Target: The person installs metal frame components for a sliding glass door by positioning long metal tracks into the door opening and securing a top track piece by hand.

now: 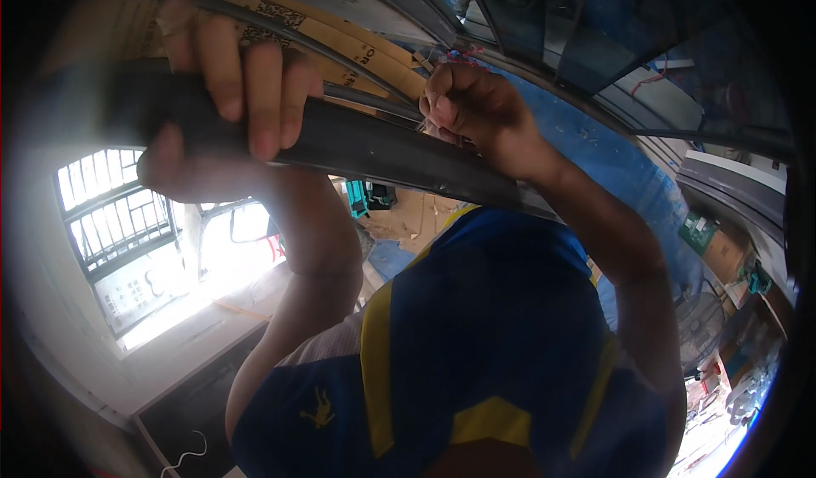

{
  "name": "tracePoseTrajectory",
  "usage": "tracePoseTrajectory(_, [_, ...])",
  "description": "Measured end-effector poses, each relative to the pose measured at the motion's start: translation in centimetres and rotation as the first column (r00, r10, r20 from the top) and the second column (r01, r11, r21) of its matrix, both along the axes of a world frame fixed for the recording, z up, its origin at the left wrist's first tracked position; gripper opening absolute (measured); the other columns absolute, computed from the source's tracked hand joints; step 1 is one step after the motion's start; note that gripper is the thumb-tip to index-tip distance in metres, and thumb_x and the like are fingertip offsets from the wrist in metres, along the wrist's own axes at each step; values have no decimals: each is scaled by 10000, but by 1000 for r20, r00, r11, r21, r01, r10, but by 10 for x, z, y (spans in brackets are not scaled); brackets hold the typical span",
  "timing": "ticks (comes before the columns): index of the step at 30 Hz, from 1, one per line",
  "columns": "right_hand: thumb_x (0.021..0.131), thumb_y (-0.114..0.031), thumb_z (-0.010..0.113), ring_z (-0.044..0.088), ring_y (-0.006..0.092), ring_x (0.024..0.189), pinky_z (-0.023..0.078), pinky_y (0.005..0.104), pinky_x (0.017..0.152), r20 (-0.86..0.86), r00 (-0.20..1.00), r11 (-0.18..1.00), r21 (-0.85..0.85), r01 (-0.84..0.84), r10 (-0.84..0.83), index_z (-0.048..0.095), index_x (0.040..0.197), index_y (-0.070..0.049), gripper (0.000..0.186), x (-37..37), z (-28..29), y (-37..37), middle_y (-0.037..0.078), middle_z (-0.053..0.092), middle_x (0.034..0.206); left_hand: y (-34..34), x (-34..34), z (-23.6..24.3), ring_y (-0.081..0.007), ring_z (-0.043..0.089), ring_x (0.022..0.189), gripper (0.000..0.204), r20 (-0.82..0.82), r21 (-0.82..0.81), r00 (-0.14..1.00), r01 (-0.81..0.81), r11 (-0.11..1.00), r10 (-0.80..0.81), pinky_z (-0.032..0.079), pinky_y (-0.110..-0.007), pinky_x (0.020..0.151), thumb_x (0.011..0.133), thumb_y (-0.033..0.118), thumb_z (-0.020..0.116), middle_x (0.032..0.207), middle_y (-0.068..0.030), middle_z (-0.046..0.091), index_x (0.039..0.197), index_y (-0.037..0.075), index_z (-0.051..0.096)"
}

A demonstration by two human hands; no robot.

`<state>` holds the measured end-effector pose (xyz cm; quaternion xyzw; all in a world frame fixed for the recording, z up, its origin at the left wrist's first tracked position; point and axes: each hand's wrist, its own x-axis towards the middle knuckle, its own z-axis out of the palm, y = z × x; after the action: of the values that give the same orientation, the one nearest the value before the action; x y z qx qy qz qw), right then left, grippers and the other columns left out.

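A long dark grey strip [374, 147] crosses the upper middle of the head view, close to the camera, sloping down to the right. My left hand [229, 104] is closed around it, with fingertips over its face and the thumb at its lower side. Just above the strip, my right hand [476, 113] has its fingers curled into a pinch; whatever is between them is too small and hidden to make out. Behind the strip, thin curved dark rails [306, 40] run in front of brown printed cardboard [136, 28].
Blue sheeting [595, 138] covers the floor beside brown cardboard. Dark glazed frames [595, 36] line the top right. At the right are boxes [722, 253] and a standing fan [701, 325]. A bright barred window [110, 206] and a teal object [357, 196] are on the left and middle.
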<state>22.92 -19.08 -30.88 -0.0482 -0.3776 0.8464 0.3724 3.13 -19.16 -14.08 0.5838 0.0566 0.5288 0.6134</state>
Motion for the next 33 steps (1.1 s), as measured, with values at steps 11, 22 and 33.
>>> tracePoseTrajectory(11, [1034,-281,614,504,62,728,371,194,539,-209,974,938,-309,-155,92,599,979,-79,211,12,3,1,-6,557,858,-41,26,-20,-188,551,775,272,-201,-368,511,-830,419,836,470,-383,719,1035,316,554,868,-38,574,1152,72,583])
tracePoseTrajectory(22, [1028,-299,614,367,-16,630,360,69,434,-388,910,804,-491,-336,144,560,1053,-121,187,38,-20,19,-43,431,882,-14,-6,-54,-230,584,835,817,-135,-520,613,-713,471,778,491,-434,836,882,777,496,840,-48,606,1277,71,607])
tracePoseTrajectory(33, [1057,-267,578,363,9,650,292,175,497,160,987,917,-394,64,0,537,960,-99,198,49,-54,69,-23,461,854,-8,-23,-42,-97,667,612,596,174,-126,976,-108,986,129,484,-220,566,810,682,742,702,14,664,1019,134,641])
